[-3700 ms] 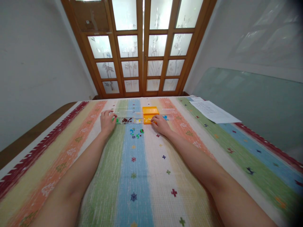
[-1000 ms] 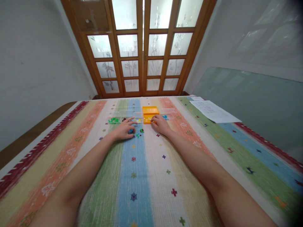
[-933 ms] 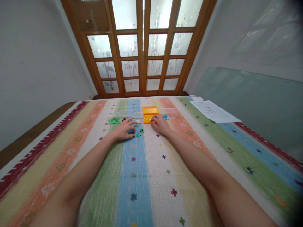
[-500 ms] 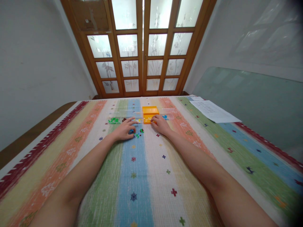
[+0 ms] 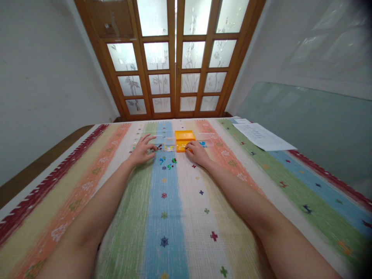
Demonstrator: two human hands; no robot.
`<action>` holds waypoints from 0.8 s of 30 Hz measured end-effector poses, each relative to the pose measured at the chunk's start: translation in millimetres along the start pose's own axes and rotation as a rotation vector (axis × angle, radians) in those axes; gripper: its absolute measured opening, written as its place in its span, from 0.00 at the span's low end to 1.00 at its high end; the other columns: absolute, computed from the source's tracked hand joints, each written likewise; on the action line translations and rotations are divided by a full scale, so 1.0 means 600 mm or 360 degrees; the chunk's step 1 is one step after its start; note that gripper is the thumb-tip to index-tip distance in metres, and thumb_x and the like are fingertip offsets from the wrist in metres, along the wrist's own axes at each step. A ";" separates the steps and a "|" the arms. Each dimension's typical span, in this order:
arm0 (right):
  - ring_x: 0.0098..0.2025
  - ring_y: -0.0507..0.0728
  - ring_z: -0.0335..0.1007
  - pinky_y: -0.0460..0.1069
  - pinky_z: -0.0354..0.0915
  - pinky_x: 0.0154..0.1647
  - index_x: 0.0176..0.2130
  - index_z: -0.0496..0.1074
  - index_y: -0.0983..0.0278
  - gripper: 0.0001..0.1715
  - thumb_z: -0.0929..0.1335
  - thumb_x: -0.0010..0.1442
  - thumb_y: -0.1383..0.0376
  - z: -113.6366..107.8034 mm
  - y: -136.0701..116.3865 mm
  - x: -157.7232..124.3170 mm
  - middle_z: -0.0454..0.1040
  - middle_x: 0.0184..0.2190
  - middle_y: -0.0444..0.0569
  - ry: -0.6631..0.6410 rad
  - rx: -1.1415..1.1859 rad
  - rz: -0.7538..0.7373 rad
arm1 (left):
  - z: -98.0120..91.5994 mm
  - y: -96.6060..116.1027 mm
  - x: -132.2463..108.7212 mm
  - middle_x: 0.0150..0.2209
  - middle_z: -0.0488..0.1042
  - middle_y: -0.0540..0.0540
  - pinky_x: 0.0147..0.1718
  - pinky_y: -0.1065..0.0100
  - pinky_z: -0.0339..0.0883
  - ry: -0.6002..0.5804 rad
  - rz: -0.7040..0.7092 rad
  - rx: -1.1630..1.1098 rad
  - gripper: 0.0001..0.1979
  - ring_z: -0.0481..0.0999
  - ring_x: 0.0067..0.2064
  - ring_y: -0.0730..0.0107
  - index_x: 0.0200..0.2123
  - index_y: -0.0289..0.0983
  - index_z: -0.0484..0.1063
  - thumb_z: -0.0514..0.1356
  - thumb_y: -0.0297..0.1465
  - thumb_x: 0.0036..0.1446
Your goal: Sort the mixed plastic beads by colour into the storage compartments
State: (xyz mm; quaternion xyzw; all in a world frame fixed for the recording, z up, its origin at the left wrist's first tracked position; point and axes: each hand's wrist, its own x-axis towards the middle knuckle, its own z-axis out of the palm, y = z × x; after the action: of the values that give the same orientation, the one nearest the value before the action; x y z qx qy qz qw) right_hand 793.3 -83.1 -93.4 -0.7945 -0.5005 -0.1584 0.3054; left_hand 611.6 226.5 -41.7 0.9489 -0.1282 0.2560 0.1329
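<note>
My left hand (image 5: 141,151) hovers over the left side of a clear plastic tray, its fingers spread apart, and no held piece shows in it. Under and behind it the green pieces are mostly hidden. Dark red pieces (image 5: 159,147) and yellow pieces (image 5: 169,147) show just right of its fingertips. My right hand (image 5: 198,152) has its fingers curled at the right edge of an open orange box (image 5: 185,135), which holds small pale pieces (image 5: 181,146). Loose blue pieces (image 5: 162,161) and green pieces (image 5: 169,167) lie on the cloth between the hands.
More blue pieces (image 5: 202,144) sit in a clear section right of the orange box. A striped cloth (image 5: 165,232) covers the table. Printed paper (image 5: 263,136) lies at the far right, and wooden glazed doors (image 5: 175,77) stand beyond the table.
My left hand has moved left and slightly away from me, off the loose blue pieces, uncovering them and the dark red ones. My right hand stays at the orange box.
</note>
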 end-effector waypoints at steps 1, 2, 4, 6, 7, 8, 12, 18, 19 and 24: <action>0.49 0.61 0.69 0.56 0.66 0.52 0.42 0.77 0.62 0.09 0.66 0.67 0.68 0.000 0.000 0.000 0.76 0.45 0.53 0.0005 -0.0004 -0.0002 | -0.003 -0.006 -0.002 0.68 0.65 0.45 0.71 0.42 0.51 0.0071 -0.0039 0.0034 0.05 0.51 0.74 0.48 0.37 0.41 0.80 0.64 0.30 0.56; 0.49 0.61 0.69 0.56 0.65 0.52 0.43 0.77 0.62 0.09 0.66 0.67 0.68 0.000 0.001 0.000 0.76 0.45 0.54 0.0010 -0.0009 -0.0004 | -0.005 -0.012 -0.005 0.68 0.65 0.45 0.71 0.41 0.50 0.0136 -0.0083 0.0067 0.06 0.51 0.74 0.48 0.37 0.41 0.80 0.63 0.31 0.57; 0.49 0.62 0.69 0.56 0.65 0.53 0.43 0.77 0.62 0.09 0.66 0.67 0.68 0.000 0.001 0.000 0.76 0.45 0.54 0.0018 -0.0015 -0.0004 | -0.007 -0.023 -0.012 0.68 0.64 0.45 0.71 0.40 0.50 0.0237 -0.0184 0.0125 0.06 0.51 0.74 0.48 0.38 0.42 0.79 0.63 0.31 0.58; 0.50 0.62 0.69 0.56 0.65 0.53 0.44 0.77 0.62 0.09 0.66 0.67 0.68 0.000 0.001 0.001 0.76 0.45 0.54 0.0017 -0.0014 -0.0003 | -0.006 -0.033 -0.019 0.68 0.64 0.44 0.71 0.40 0.50 0.0296 -0.0284 0.0168 0.06 0.52 0.74 0.48 0.38 0.42 0.79 0.63 0.31 0.58; 0.50 0.62 0.69 0.56 0.65 0.53 0.44 0.77 0.62 0.09 0.66 0.67 0.68 0.000 0.001 0.001 0.76 0.45 0.54 0.0014 -0.0015 -0.0002 | -0.004 -0.038 -0.023 0.68 0.64 0.44 0.71 0.40 0.50 0.0316 -0.0328 0.0183 0.06 0.52 0.74 0.47 0.38 0.42 0.79 0.63 0.31 0.57; 0.50 0.62 0.69 0.56 0.65 0.53 0.44 0.77 0.62 0.09 0.66 0.67 0.68 0.000 0.001 0.001 0.76 0.46 0.54 0.0011 -0.0016 -0.0002 | -0.002 -0.043 -0.026 0.68 0.64 0.44 0.71 0.40 0.50 0.0334 -0.0367 0.0196 0.06 0.52 0.73 0.47 0.38 0.42 0.79 0.63 0.31 0.57; 0.50 0.62 0.69 0.56 0.65 0.53 0.44 0.77 0.62 0.09 0.67 0.67 0.68 0.001 0.003 0.000 0.75 0.46 0.54 0.0011 -0.0014 0.0009 | 0.009 -0.060 -0.037 0.67 0.65 0.44 0.70 0.40 0.50 0.0374 -0.0493 0.0261 0.06 0.52 0.73 0.45 0.39 0.42 0.79 0.63 0.32 0.57; 0.50 0.62 0.69 0.56 0.65 0.54 0.44 0.77 0.61 0.09 0.67 0.67 0.68 0.003 0.004 0.000 0.76 0.45 0.53 0.0031 -0.0004 -0.0010 | 0.019 -0.076 -0.045 0.67 0.65 0.43 0.70 0.41 0.50 0.0385 -0.0534 0.0347 0.07 0.52 0.73 0.45 0.40 0.41 0.79 0.62 0.33 0.59; 0.50 0.62 0.69 0.56 0.65 0.54 0.44 0.77 0.61 0.09 0.67 0.67 0.68 0.003 0.004 0.000 0.76 0.45 0.53 0.0034 -0.0004 -0.0012 | 0.020 -0.077 -0.045 0.67 0.65 0.43 0.70 0.41 0.50 0.0381 -0.0538 0.0346 0.08 0.52 0.73 0.45 0.40 0.41 0.79 0.62 0.33 0.59; 0.50 0.62 0.69 0.57 0.65 0.54 0.44 0.77 0.61 0.09 0.66 0.67 0.67 0.003 0.004 0.000 0.75 0.45 0.53 0.0023 0.0002 -0.0005 | 0.022 -0.077 -0.044 0.67 0.65 0.43 0.70 0.39 0.50 0.0329 -0.0576 0.0352 0.08 0.51 0.73 0.44 0.40 0.41 0.79 0.62 0.33 0.59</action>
State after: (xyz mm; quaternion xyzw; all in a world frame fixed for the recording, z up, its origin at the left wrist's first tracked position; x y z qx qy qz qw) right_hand 795.5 -82.8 -95.3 -0.7924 -0.4995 -0.1643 0.3093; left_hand 609.7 269.9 -75.2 0.9339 0.0873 0.3364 0.0843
